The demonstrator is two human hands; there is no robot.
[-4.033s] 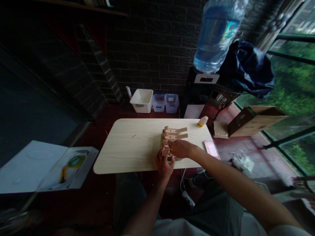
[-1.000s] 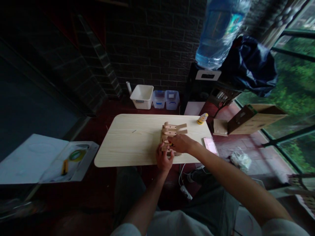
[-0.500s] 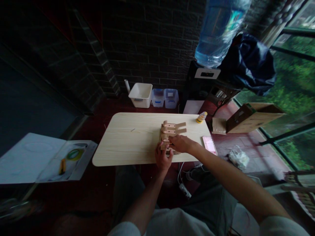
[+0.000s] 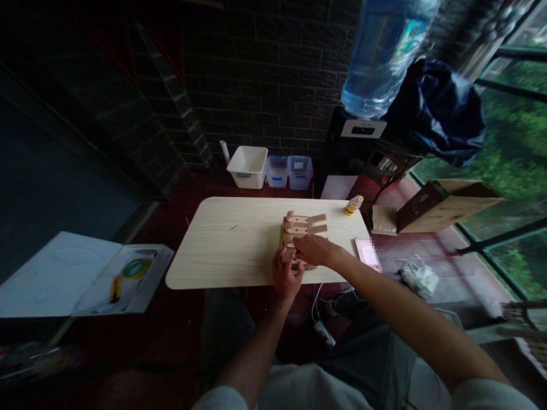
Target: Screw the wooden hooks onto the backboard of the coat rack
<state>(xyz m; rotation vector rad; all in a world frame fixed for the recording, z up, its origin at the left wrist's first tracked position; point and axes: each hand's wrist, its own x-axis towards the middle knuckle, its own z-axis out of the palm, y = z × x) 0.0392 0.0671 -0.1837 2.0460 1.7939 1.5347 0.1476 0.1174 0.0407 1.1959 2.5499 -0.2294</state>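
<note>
A wooden assembly (image 4: 299,226) lies near the front right of the pale table, with several light wooden strips side by side on a base and small dark holes in the strips. Its near end is partly covered by my hands. My left hand (image 4: 287,278) grips the near left corner, thumb and fingers on either side of the wood. Reaching in from the right, my right hand (image 4: 315,249) is closed over the middle strips, its fingertips pressed together beside the left fingers. Whatever is between the right fingertips is too small to make out.
The pale table (image 4: 231,250) bears a small thin piece (image 4: 234,227), a yellow-capped bottle (image 4: 353,205) and a pink-screened phone (image 4: 367,254). A white case (image 4: 141,296) stands open at left. Bins (image 4: 248,166) and a water dispenser (image 4: 362,130) are behind; a cardboard box (image 4: 440,205) is at right.
The whole view has shifted slightly, so things appear a little further right. Both hands stay on the wooden assembly in nearly the same pose.
</note>
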